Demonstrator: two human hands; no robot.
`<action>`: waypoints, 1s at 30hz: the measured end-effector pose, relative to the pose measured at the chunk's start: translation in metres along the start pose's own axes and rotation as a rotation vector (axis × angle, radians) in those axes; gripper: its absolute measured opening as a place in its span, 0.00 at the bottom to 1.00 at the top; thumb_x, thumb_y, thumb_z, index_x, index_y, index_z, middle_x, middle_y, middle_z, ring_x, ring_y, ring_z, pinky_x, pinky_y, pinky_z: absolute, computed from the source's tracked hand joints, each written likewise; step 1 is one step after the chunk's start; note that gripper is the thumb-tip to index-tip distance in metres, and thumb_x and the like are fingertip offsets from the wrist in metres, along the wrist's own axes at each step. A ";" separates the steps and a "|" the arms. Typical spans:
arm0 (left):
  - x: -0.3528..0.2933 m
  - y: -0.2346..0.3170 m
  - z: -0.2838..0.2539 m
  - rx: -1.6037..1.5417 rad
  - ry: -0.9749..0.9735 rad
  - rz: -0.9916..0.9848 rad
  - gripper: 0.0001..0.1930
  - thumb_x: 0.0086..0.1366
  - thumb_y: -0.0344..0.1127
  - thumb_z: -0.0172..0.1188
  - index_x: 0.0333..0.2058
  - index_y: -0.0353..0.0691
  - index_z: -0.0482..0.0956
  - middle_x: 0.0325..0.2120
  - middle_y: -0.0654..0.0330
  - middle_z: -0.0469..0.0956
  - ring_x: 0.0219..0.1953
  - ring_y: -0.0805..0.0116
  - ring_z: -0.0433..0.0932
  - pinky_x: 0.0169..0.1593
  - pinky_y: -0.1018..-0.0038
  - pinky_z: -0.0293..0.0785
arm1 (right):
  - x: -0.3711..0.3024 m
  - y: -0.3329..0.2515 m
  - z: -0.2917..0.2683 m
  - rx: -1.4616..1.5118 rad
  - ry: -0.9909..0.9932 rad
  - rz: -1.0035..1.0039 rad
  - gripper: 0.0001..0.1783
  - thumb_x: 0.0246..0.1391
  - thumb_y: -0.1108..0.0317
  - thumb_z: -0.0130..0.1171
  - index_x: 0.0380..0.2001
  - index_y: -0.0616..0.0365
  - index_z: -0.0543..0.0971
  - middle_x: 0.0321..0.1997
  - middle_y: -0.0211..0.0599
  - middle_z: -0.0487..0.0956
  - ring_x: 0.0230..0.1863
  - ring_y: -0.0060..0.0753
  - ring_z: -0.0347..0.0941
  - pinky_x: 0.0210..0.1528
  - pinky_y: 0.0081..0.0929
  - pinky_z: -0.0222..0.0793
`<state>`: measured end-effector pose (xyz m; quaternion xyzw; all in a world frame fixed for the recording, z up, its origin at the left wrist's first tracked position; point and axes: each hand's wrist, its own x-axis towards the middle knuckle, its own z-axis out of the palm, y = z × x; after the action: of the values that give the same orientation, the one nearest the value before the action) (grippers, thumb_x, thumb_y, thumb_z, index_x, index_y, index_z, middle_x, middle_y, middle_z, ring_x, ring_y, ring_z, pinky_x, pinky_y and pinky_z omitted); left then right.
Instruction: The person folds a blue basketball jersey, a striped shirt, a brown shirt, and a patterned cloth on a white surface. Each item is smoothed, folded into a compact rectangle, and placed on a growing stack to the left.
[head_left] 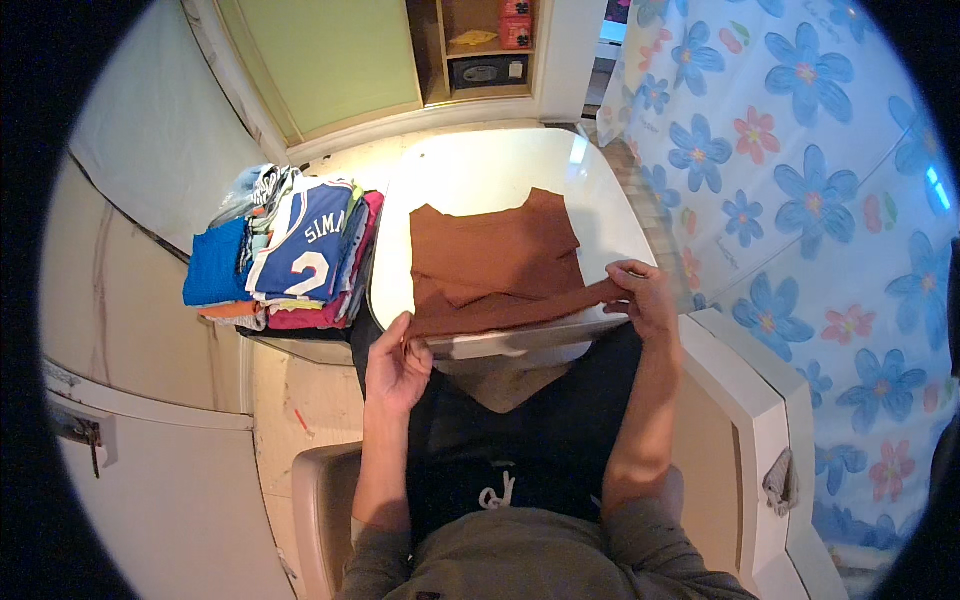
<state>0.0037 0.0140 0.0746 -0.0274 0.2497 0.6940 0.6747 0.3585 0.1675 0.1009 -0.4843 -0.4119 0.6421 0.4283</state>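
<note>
A rust-brown garment, seemingly a sleeveless top (490,245), lies spread on a white table (470,155) in front of me. Its near edge is turned up into a narrow strip along the table's front. My left hand (398,368) pinches the left end of that strip at the table's near left corner. At the other end, my right hand (645,300) grips the strip between thumb and fingers, slightly raised at the table's right side. The strip runs stretched between both hands. Creases cross the middle of the cloth.
Left of the table stands a pile of folded clothes (300,250), with a blue jersey on top and a bright blue folded piece (215,265) beside it. A flowered curtain (800,190) hangs at the right. Behind are a green sliding door (330,60) and shelves (470,45).
</note>
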 end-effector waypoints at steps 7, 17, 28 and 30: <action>0.105 0.036 0.009 -0.187 0.057 0.004 0.08 0.71 0.30 0.58 0.44 0.32 0.81 0.45 0.50 0.84 0.49 0.60 0.85 0.46 0.68 0.87 | 0.113 0.024 0.028 0.416 0.010 0.033 0.16 0.63 0.68 0.62 0.50 0.69 0.78 0.47 0.46 0.81 0.48 0.46 0.82 0.51 0.45 0.80; 0.214 0.058 -0.002 -0.314 0.187 0.087 0.16 0.72 0.31 0.53 0.52 0.28 0.64 0.54 0.32 0.76 0.53 0.41 0.81 0.52 0.57 0.86 | 0.226 0.043 0.064 0.431 0.122 0.157 0.14 0.61 0.74 0.59 0.49 0.67 0.77 0.46 0.47 0.82 0.50 0.49 0.80 0.54 0.48 0.79; 0.222 0.048 0.005 -0.127 0.115 0.099 0.22 0.72 0.37 0.54 0.59 0.30 0.63 0.62 0.42 0.69 0.65 0.44 0.70 0.63 0.52 0.73 | 0.233 0.064 0.058 0.514 0.187 0.088 0.27 0.63 0.75 0.58 0.63 0.71 0.66 0.54 0.52 0.79 0.52 0.51 0.80 0.48 0.49 0.84; 0.222 0.049 0.005 -0.112 0.056 0.111 0.26 0.72 0.38 0.54 0.62 0.31 0.61 0.64 0.44 0.67 0.67 0.45 0.68 0.65 0.51 0.71 | 0.227 0.059 0.061 0.503 0.143 0.067 0.30 0.62 0.75 0.59 0.65 0.70 0.65 0.56 0.53 0.78 0.52 0.51 0.80 0.48 0.49 0.84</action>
<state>-0.0607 0.2225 0.0112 -0.0704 0.2303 0.7423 0.6252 0.2528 0.3586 -0.0044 -0.4202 -0.1918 0.7025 0.5415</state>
